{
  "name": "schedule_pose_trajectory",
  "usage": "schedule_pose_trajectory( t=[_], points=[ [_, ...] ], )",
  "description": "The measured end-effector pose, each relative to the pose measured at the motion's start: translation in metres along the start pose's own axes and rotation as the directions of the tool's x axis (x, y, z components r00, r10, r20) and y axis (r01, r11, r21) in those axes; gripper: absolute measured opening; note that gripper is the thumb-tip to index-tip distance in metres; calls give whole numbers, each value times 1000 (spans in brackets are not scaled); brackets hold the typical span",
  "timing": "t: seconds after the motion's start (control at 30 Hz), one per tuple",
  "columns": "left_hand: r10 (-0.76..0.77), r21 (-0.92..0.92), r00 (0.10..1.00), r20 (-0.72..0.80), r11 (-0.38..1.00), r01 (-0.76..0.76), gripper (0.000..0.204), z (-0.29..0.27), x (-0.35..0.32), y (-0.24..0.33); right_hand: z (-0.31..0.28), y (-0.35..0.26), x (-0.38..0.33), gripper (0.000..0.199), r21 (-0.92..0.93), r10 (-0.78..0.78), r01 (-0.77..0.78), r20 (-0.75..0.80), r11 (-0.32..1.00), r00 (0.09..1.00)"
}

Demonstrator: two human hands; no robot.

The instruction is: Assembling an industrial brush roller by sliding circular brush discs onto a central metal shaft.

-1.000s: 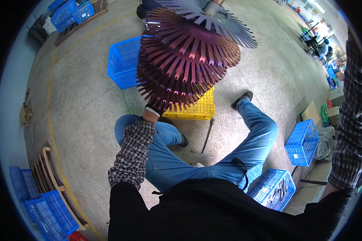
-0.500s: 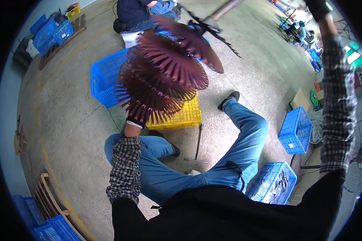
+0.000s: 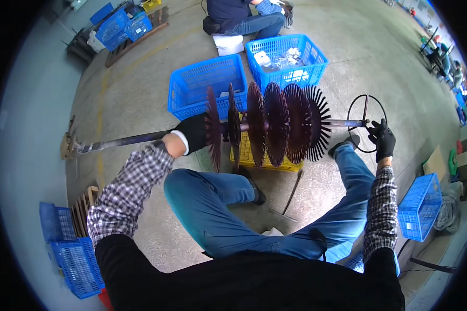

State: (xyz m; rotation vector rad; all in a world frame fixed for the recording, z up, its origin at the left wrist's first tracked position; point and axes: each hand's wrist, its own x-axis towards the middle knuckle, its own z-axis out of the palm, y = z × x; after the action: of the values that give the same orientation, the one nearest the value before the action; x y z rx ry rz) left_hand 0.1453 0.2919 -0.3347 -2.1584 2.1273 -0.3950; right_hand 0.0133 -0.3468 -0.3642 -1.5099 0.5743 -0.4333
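A long metal rod lies across in front of me, nearly level, above the floor. Several dark maroon slotted discs stand spaced along its middle. My left hand, in a black glove, closes round the rod beside the leftmost disc, which partly hides its fingers. At the rod's right end is a thin black ring with a short bar across it. My gloved right hand curls its fingers at the ring's right side, close to the rod's tip. The rod's far left end meets a brownish stand.
A yellow crate sits under the discs. Beyond are a blue crate and another blue crate with small parts. A T-handled tool lies between my feet. A person sits ahead; a blue crate stands at right.
The rod and discs have swung from a steep tilt to nearly level. My right hand has come down from high at the right to the rod's end. The view has shifted.
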Motion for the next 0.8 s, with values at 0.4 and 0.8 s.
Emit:
schedule_pose_trajectory(
  t=[0.4, 0.8],
  points=[
    [193, -182, 975, 113, 968, -171, 19, 66, -5, 11, -24, 108, 44, 45, -221, 279, -267, 23, 938, 960],
    [103, -283, 985, 142, 957, -60, 20, 187, -19, -23, 10, 165, 125, 40, -264, 387, -365, 35, 893, 922]
  ],
)
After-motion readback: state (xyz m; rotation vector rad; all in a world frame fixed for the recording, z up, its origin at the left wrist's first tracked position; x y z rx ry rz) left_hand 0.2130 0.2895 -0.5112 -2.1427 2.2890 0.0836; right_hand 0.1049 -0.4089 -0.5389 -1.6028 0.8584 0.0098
